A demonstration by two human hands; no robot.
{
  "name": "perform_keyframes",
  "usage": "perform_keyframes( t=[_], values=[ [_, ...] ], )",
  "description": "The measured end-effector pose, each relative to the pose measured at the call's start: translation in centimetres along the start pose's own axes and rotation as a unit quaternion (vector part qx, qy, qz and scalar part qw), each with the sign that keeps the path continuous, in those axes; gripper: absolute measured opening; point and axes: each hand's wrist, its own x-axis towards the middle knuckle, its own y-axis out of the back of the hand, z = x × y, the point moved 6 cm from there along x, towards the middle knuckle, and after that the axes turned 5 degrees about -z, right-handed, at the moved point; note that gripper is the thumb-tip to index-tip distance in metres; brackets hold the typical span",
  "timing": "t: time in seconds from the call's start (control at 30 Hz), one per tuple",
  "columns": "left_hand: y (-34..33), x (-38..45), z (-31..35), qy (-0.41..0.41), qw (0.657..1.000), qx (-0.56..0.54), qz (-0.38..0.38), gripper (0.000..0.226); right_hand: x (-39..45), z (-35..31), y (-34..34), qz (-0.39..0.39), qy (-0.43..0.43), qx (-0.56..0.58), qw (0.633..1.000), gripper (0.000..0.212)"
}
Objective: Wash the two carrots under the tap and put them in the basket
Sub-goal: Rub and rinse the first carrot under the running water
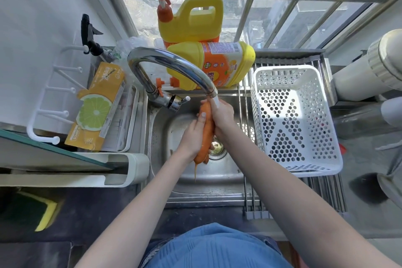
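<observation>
An orange carrot (206, 135) stands almost upright over the steel sink (191, 183), its thin root tip hanging down. A second carrot seems to lie behind it near the tip, mostly hidden. My left hand (193, 135) grips the carrot from the left, thumb on its upper part. My right hand (221, 115) holds its top end from the right, under the tap (174, 65), where water runs over my fingers. The white perforated basket (295, 169) sits to the right on a rack, with nothing in it.
Two yellow detergent bottles (208, 65) stand and lie behind the sink. A tray with an orange-and-lime packet (97, 106) is on the left. A yellow-green sponge (43, 211) lies at the lower left. Window bars run along the back.
</observation>
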Motion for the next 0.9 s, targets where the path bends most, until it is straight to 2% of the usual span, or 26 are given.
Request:
perform_keyframes(
  t=[0.17, 0.23, 0.33, 0.4, 0.47, 0.5, 0.6, 0.67, 0.73, 0.77, 0.9],
  values=[
    [-1.0, -0.7, -0.3, 0.029, 0.997, -0.026, -0.069, 0.042, 0.5, -0.2, 0.4, -0.025, -0.139, 0.066, 0.988, 0.006],
    [-0.9, -0.7, -0.3, 0.04, 0.989, -0.091, -0.111, 0.041, 0.6, -0.5, 0.3, -0.07, -0.142, 0.101, 0.982, 0.015],
    [-0.6, -0.9, -0.1, 0.048, 0.959, -0.239, -0.145, 0.055, 0.5, -1.4, -0.2, -0.133, -0.119, 0.157, 0.971, 0.022],
    [-1.1, -1.3, 0.1, 0.081, 0.949, -0.246, -0.183, 0.048, 0.2, -1.9, -0.6, -0.14, -0.097, 0.166, 0.971, 0.024],
    [-1.9, -1.7, 0.2, 0.114, 0.952, -0.191, -0.211, 0.036, 0.0, -2.0, -0.7, -0.133, -0.08, 0.152, 0.976, 0.027],
    [-2.0, -1.6, 0.1, 0.125, 0.955, -0.18, -0.199, 0.033, -0.2, -1.9, -0.7, -0.133, -0.073, 0.137, 0.979, 0.03],
    [-0.9, -0.5, -0.4, 0.133, 0.98, -0.127, -0.07, 0.019, -0.6, -1.5, -0.4, -0.103, -0.017, 0.034, 0.994, 0.032],
    [0.4, 0.1, 0.2, 0.096, 0.994, 0.045, 0.041, 0.006, -0.8, -1.0, -0.1, -0.056, 0.037, -0.05, 0.996, 0.037],
    [0.8, 0.2, 1.2, 0.034, 0.964, 0.242, 0.106, 0.012, -1.2, 0.0, -0.1, -0.026, 0.027, -0.032, 0.999, 0.045],
    [0.8, 0.0, 1.5, 0.02, 0.947, 0.299, 0.115, 0.016, -1.0, 0.4, 0.1, -0.012, 0.015, -0.009, 1.0, 0.043],
    [0.9, -0.7, 1.3, -0.017, 0.907, 0.402, 0.127, 0.026, -0.6, -0.7, 1.2, 0.04, 0.006, 0.036, 0.999, 0.019]
  ],
)
